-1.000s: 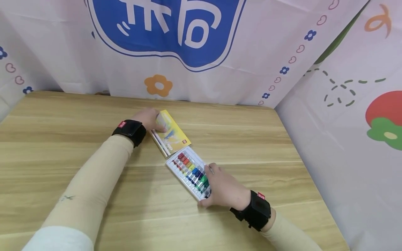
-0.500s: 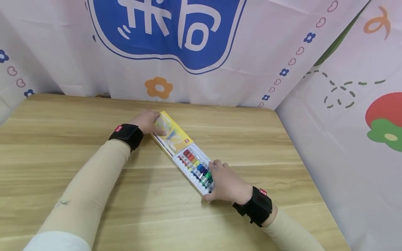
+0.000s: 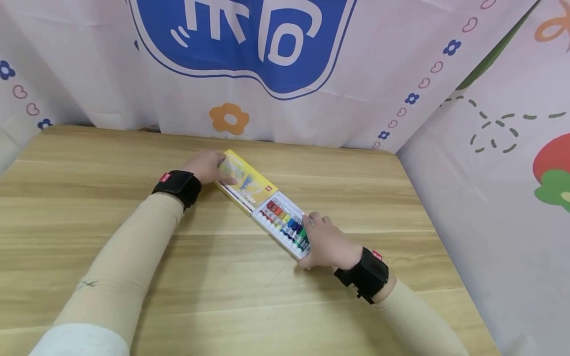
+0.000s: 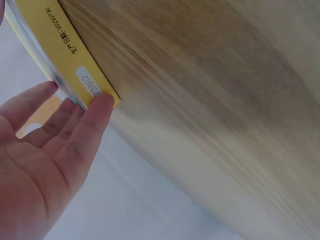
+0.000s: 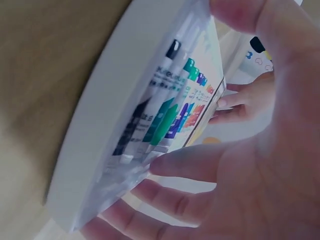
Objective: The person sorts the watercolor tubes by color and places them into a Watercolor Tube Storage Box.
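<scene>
A flat yellow cardboard box (image 3: 249,180) with a printed top lies slantwise on the table. My left hand (image 3: 207,167) holds its far left end, the thumb on one long side and the fingers around the other. In the left wrist view, a fingertip rests at the corner of the yellow end panel (image 4: 75,50). Lined up with the box's near end is a white tray (image 3: 277,237) of several coloured paint tubes (image 3: 287,225). My right hand (image 3: 327,242) grips the tray's near end between thumb and fingers, covering the last tubes. The tray's far end meets the box opening.
The wood-grain table (image 3: 213,277) extends around both things. A white printed cloth (image 3: 276,118) hangs along its back edge, and another printed cloth (image 3: 485,198) stands at the right. Black bands (image 3: 367,274) sit on both wrists.
My right hand has moved the tray up and right, turning it from slightly askew into line with the box opening. My left hand keeps its hold on the box.
</scene>
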`<action>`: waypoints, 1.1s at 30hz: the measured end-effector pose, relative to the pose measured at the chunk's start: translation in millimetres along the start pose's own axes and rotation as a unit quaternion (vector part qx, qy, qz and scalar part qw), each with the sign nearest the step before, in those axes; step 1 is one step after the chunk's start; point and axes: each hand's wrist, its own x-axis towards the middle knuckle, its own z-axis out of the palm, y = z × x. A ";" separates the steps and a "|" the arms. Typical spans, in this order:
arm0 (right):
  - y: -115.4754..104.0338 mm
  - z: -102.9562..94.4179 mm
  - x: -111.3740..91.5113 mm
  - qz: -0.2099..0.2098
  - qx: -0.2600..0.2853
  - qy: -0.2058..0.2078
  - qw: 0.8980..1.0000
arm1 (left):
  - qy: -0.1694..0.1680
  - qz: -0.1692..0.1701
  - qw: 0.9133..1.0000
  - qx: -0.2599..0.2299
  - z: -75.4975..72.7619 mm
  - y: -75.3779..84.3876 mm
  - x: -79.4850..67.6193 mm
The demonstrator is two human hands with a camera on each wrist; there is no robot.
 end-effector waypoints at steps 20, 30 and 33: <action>10.7 -11.4 13.7 -0.017 -0.003 -0.006 1.000 | -0.013 0.019 1.000 0.020 -4.2 -5.9 -6.2; 13.6 -9.3 14.2 -0.020 0.000 -0.008 1.000 | -0.027 0.019 0.997 0.065 -0.7 -3.4 -15.9; 14.8 -10.5 13.9 -0.024 0.008 -0.009 1.000 | -0.035 0.015 0.995 0.091 -0.8 -0.9 -17.6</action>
